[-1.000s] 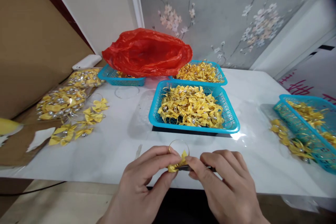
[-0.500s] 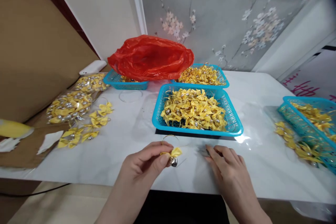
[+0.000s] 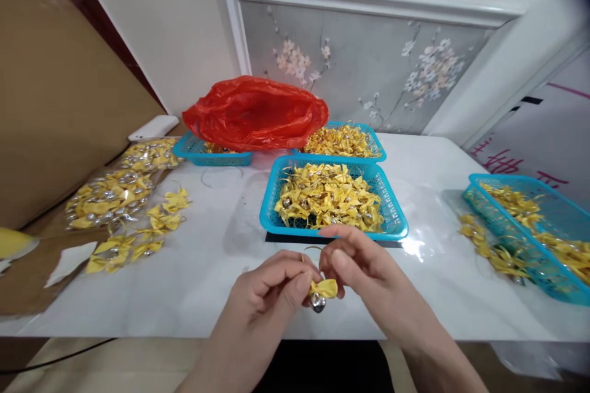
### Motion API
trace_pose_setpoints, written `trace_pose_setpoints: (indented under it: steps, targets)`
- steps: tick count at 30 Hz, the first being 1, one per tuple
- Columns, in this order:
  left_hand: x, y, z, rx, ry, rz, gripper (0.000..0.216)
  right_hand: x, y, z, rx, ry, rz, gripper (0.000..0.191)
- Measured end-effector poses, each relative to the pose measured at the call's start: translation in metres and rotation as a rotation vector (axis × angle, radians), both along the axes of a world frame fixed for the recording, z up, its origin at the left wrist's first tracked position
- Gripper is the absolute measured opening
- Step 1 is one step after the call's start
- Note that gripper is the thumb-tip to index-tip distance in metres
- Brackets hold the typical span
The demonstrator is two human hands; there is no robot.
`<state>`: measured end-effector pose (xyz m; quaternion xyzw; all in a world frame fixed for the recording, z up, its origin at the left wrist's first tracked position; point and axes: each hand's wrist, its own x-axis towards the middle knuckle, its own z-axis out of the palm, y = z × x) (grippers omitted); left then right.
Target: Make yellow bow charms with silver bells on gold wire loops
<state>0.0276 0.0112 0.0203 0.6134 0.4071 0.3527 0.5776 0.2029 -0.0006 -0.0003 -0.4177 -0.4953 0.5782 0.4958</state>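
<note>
In my left hand (image 3: 281, 295), a yellow ribbon bow (image 3: 325, 288) is pinched between thumb and fingers. A shiny silver bell (image 3: 318, 303) hangs below the bow, and a thin gold ring (image 3: 313, 249) rises above it. Close against the bow's right side is my right hand (image 3: 364, 270), its fingers curled near the ring and the index finger raised. Whatever its fingertips hold is hidden from me. Just beyond both hands, a blue basket (image 3: 400, 227) contains a heap of similar yellow bows with silver bells.
A red plastic bag (image 3: 258, 113) sits over a back-left blue basket (image 3: 221, 159). Another blue basket (image 3: 378, 150) stands behind, and one more (image 3: 511, 239) at right. Loose bows (image 3: 159, 220) and bagged bows (image 3: 110, 196) lie left. A white phone-like object (image 3: 154, 127) lies behind them.
My right hand has lifted off the table and moved left to the bow. My left hand still pinches the bow. The camera view has shifted slightly.
</note>
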Motion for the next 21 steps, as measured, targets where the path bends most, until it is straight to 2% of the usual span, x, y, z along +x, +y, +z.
trace_pose_setpoints:
  steps: [2,4,6,10,16,21]
  targets:
    - [0.000,-0.002,0.002,0.026,-0.027,-0.005,0.020,-0.004,0.008,0.007,-0.047,0.035,0.053,0.026]
    - [-0.001,-0.005,0.002,-0.023,-0.145,0.015,0.015,-0.008,0.011,0.008,-0.061,0.067,0.052,0.021]
    - [-0.002,-0.008,0.000,-0.080,-0.220,0.063,0.030,-0.013,0.011,0.007,-0.057,0.113,0.033,0.017]
    - [-0.009,-0.011,-0.006,-0.056,-0.178,0.181,0.035,-0.023,0.011,0.008,-0.080,0.185,0.003,0.016]
    - [-0.027,-0.012,-0.008,0.029,-0.092,0.221,0.029,-0.038,0.017,0.013,-0.087,0.132,-0.027,0.024]
    - [-0.051,-0.023,-0.005,0.101,-0.150,0.168,0.033,-0.055,0.023,0.013,-0.193,0.047,0.140,0.034]
